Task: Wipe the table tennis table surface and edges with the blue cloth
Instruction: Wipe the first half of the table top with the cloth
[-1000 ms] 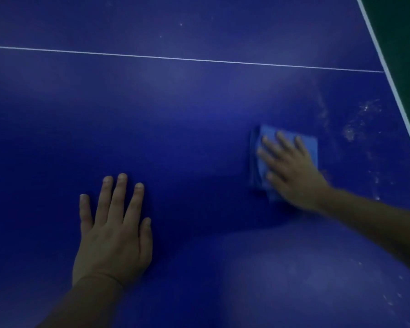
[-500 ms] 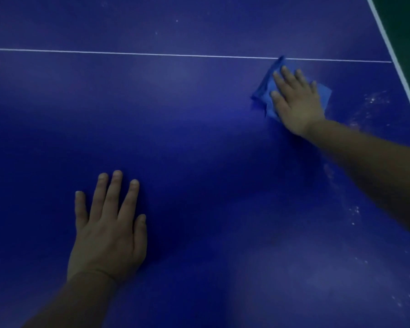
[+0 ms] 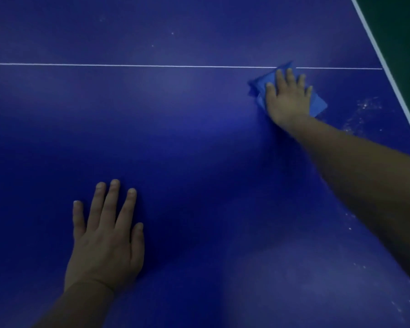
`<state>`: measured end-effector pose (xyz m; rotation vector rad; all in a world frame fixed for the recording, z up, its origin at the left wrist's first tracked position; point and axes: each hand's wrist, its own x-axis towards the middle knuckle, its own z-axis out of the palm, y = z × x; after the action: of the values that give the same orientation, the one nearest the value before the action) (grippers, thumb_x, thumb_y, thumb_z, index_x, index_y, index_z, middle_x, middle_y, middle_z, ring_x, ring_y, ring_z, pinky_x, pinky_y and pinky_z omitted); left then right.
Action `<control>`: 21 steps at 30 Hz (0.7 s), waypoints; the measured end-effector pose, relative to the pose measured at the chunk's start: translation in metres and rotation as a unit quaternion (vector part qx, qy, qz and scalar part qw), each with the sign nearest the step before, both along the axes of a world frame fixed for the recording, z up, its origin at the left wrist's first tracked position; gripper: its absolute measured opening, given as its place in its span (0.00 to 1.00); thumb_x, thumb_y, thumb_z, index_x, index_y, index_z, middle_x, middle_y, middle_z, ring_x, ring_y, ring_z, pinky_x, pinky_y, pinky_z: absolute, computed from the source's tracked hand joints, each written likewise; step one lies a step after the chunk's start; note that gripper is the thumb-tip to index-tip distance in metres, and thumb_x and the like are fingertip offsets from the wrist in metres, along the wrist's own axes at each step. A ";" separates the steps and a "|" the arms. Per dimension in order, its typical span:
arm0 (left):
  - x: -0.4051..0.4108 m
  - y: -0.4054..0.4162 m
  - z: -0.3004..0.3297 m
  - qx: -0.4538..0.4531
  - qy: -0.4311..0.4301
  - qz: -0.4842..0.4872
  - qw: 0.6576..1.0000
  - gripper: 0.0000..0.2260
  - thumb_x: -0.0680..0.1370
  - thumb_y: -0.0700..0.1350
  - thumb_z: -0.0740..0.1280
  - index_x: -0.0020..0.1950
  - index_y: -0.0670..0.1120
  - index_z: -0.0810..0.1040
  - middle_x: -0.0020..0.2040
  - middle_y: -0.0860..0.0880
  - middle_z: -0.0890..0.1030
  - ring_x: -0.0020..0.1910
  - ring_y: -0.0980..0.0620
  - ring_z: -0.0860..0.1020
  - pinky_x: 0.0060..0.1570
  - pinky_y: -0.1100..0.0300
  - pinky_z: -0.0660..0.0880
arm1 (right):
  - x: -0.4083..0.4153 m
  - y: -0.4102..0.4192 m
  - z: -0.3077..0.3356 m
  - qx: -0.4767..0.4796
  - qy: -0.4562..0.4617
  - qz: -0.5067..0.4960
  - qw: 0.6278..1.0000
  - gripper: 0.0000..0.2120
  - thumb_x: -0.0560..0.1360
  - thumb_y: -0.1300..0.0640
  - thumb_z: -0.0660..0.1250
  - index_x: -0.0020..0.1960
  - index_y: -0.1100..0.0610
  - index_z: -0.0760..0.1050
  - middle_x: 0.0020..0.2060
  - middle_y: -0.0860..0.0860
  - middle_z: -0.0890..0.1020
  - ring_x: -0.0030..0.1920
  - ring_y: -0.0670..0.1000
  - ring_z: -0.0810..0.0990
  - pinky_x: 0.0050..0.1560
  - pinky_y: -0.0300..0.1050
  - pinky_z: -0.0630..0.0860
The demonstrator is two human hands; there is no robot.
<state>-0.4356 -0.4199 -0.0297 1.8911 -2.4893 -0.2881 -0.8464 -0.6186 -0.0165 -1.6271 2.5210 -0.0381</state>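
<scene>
My right hand (image 3: pixel 288 98) lies flat, fingers straight and slightly spread, pressing the folded light-blue cloth (image 3: pixel 317 104) onto the dark blue table tennis table top (image 3: pixel 187 129). I am not clenching it, just bearing down with the palm. The cloth now sits far out toward the table's right edge, its upper corner crossing the thin white centre line (image 3: pixel 128 65) that runs across the surface. A second ago it was much nearer me, well short of that line; half a second ago it had already reached the line, and since then it has barely shifted. I judge the outward stroke has run its full reach and is about to turn.

My left hand (image 3: pixel 104 240) has stayed where it was, open and flat on the near part of the surface, fingers straight, holding nothing, bracing me as I lean.

The patch of pale dusty specks (image 3: pixel 362 112) just beside the cloth, between it and the white-striped right edge (image 3: pixel 388 67), is still there, so this pass missed it. More specks trail down that right side toward me. The surface there needs another stroke, and the edges look not yet wiped.
</scene>
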 end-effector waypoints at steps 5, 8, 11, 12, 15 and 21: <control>0.000 0.000 0.001 0.002 0.009 0.003 1.000 0.28 0.81 0.54 0.51 0.79 0.44 0.64 0.81 0.42 0.59 0.81 0.42 0.52 0.78 0.45 0.36 | 0.083 0.037 -0.009 0.006 0.008 0.154 0.988 0.31 0.83 0.42 0.43 0.82 0.54 0.53 0.81 0.54 0.54 0.81 0.60 0.49 0.78 0.61 0.45; 0.001 0.000 0.001 0.000 0.003 -0.001 1.000 0.28 0.81 0.54 0.51 0.78 0.43 0.64 0.81 0.41 0.59 0.81 0.42 0.52 0.78 0.45 0.37 | 0.057 0.045 -0.006 0.031 0.029 0.249 0.967 0.36 0.78 0.39 0.37 0.81 0.54 0.56 0.80 0.54 0.57 0.80 0.61 0.54 0.76 0.61 0.49; 0.001 0.000 0.001 -0.003 0.000 0.002 1.000 0.28 0.81 0.55 0.51 0.79 0.44 0.63 0.81 0.41 0.58 0.81 0.42 0.51 0.78 0.43 0.38 | -0.005 0.016 0.000 0.014 0.036 -0.019 0.999 0.32 0.82 0.41 0.41 0.82 0.54 0.52 0.81 0.54 0.53 0.80 0.62 0.50 0.77 0.64 0.49; 0.000 -0.001 0.000 -0.002 0.000 0.001 1.000 0.28 0.81 0.55 0.51 0.79 0.44 0.62 0.81 0.41 0.58 0.82 0.42 0.50 0.78 0.43 0.38 | -0.007 0.012 0.002 0.013 0.006 -0.093 0.996 0.30 0.83 0.42 0.43 0.82 0.53 0.50 0.82 0.53 0.51 0.81 0.61 0.47 0.78 0.64 0.46; 0.002 0.000 -0.002 0.006 0.008 -0.001 1.000 0.28 0.81 0.55 0.50 0.80 0.44 0.62 0.81 0.42 0.57 0.82 0.42 0.50 0.78 0.43 0.38 | 0.057 0.020 -0.004 -0.014 -0.006 -0.127 0.992 0.29 0.84 0.43 0.46 0.82 0.52 0.50 0.82 0.52 0.51 0.81 0.60 0.47 0.77 0.65 0.44; -0.001 0.001 0.001 0.018 0.044 0.018 0.999 0.29 0.80 0.56 0.50 0.81 0.47 0.60 0.82 0.43 0.56 0.82 0.44 0.49 0.77 0.39 0.41 | 0.183 0.111 -0.016 -0.026 -0.029 0.106 0.994 0.28 0.83 0.40 0.48 0.81 0.48 0.56 0.81 0.50 0.55 0.81 0.59 0.50 0.77 0.65 0.44</control>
<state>-0.4364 -0.4187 -0.0289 1.8899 -2.4078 -0.4105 -0.6631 -0.5074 -0.0328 -1.8757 2.3090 -0.1275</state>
